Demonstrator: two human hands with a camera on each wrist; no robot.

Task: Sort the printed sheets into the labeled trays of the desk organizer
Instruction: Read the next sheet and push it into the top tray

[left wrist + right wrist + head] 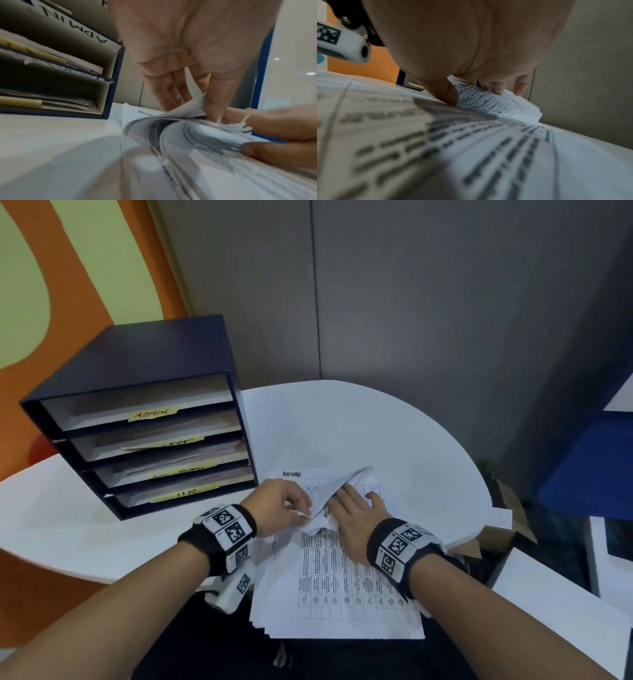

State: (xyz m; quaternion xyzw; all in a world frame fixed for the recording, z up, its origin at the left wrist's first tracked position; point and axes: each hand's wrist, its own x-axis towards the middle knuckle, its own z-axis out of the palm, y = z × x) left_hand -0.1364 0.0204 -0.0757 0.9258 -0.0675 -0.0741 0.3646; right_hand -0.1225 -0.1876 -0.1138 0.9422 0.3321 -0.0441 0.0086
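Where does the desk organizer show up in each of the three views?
Head: the desk organizer stands left of centre on the white table, four labeled trays facing the camera, left of the sheets.
Left wrist: it fills the upper left, trays seen from low down.
Right wrist: only a small dark corner shows, left of the thumb.
Shared landmark: the stack of printed sheets under both hands.

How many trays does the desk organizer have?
4, stacked in the desk organizer left of the paper stack: top tray labelled ADMIN, second tray, third tray with partly hidden labels, and bottom tray.
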